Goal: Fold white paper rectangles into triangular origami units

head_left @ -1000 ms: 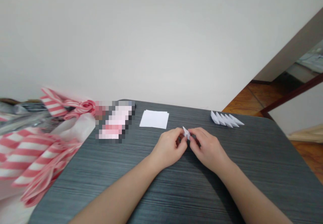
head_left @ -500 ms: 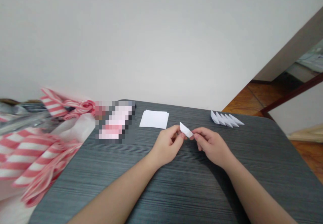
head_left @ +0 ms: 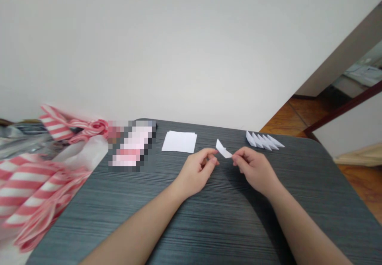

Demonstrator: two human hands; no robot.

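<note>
A small folded white paper piece (head_left: pixel 223 150) hangs above the table, pinched at its right tip by my right hand (head_left: pixel 253 165). It is bent in a shallow V, with one point up at the left. My left hand (head_left: pixel 198 171) is just left of the paper, thumb and fingers curved and slightly apart, holding nothing. Behind my left hand lies a stack of white paper sheets (head_left: pixel 179 142). Beyond my right hand, several folded white paper pieces (head_left: pixel 264 141) lie overlapped in a zigzag row.
The dark wood-grained table (head_left: pixel 191 225) meets a pale wall (head_left: pixel 191 50) at the back. A blurred-out pink and dark object (head_left: pixel 134 141) is at the table's left edge. Red-and-white striped cloth (head_left: pixel 32 181) and clear plastic lie heaped left of the table.
My left hand has let go of the folded paper. My right hand has drawn it slightly to the right, and the paper now looks more opened into a V.
</note>
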